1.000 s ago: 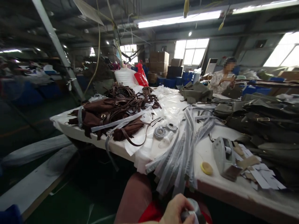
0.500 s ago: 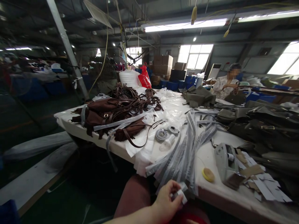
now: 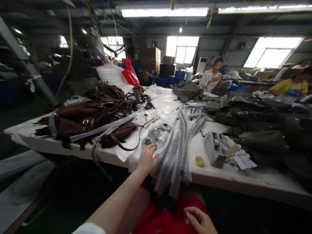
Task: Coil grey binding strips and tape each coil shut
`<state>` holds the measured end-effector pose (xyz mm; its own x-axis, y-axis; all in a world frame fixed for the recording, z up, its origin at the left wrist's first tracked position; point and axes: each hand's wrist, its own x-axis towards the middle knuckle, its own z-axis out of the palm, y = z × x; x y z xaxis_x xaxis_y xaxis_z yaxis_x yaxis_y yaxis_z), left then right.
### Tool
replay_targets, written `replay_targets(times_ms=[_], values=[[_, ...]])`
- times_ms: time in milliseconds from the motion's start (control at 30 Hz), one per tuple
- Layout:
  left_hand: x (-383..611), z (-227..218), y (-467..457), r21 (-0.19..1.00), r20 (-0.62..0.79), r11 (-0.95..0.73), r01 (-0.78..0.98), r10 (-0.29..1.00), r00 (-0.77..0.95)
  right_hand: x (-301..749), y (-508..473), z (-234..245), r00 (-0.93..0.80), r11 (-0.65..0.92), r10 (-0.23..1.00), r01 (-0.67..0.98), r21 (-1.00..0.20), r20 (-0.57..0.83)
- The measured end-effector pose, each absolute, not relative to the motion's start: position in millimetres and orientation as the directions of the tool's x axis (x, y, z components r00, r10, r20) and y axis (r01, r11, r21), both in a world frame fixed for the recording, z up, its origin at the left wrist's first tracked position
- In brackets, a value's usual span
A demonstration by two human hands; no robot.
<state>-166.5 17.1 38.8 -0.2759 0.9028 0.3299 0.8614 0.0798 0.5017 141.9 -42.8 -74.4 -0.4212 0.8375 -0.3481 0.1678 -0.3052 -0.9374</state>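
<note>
My left hand (image 3: pixel 147 160) reaches over the table's front edge, thumb apart from the fingers. Its fingertips are at the near rim of a grey coiled strap (image 3: pixel 148 141) lying flat; whether they touch it I cannot tell. Two more coils, a middle one (image 3: pixel 154 133) and a far one (image 3: pixel 165 126), lie behind it beside a clear plastic roll (image 3: pixel 163 137). Long grey straps in clear sleeves (image 3: pixel 179 143) hang over the edge to the right. My right hand (image 3: pixel 200 220) is low above my red clothing, fingers loosely bent and apart, with nothing visible in it.
Brown bags with straps (image 3: pixel 80 117) cover the table's left side. On the right are a grey tape dispenser (image 3: pixel 212 148), a yellow tape roll (image 3: pixel 199 161), cardboard pieces (image 3: pixel 240 156) and dark green bags (image 3: pixel 258 130). A person (image 3: pixel 211 78) works across the table.
My left hand has moved from the near edge up onto the table, and the coil it held now lies with the other two. My right hand has come into view. The camera has turned right.
</note>
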Motion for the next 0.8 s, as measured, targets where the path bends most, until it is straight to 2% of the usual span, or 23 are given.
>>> replay_targets(times_ms=[133, 233, 533, 667, 800], values=[[-124, 37, -5, 0.574, 0.272, -0.109, 0.812, 0.96, -0.063, 149, -35, -46, -0.338, -0.298, 0.879, 0.163, -0.941, -0.337], [-96, 31, -2, 0.646, 0.15, -0.094, 0.757, 0.989, -0.005, 145, -32, -37, -0.357, -0.279, 0.875, 0.179, -0.944, -0.326], [-53, 15, 61, 0.761, 0.011, 0.086, 0.644, 0.989, -0.146, 132, -55, -46, -0.43, -0.203, 0.858, 0.218, -0.954, -0.281], [-50, 13, 63, 0.883, -0.074, 0.117, 0.455, 0.991, -0.112, 145, -54, -47, -0.395, -0.24, 0.867, 0.198, -0.95, -0.302], [-59, 15, 38, 0.973, -0.193, 0.184, 0.137, 0.98, 0.053, 160, -45, -39, -0.336, -0.305, 0.875, 0.177, -0.936, -0.349]])
